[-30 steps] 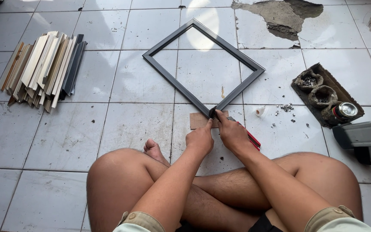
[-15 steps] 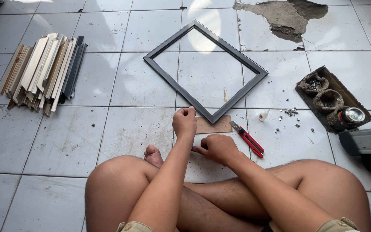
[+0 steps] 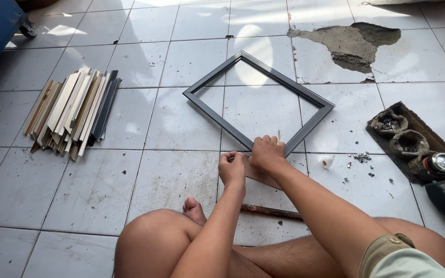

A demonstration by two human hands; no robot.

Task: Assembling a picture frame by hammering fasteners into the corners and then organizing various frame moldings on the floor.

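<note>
Dark grey rectangular frame (image 3: 257, 98), empty inside, thin moulded rails, lies flat on the white tiled floor (image 3: 171, 175), set diamond-wise. Right hand (image 3: 267, 153) curled over the frame's near corner, fingers pressed down on it. Left hand (image 3: 232, 170) just beside that corner, fingers bent; what it pinches cannot be told. Stack of moulding strips (image 3: 73, 110) well left of the frame.
</note>
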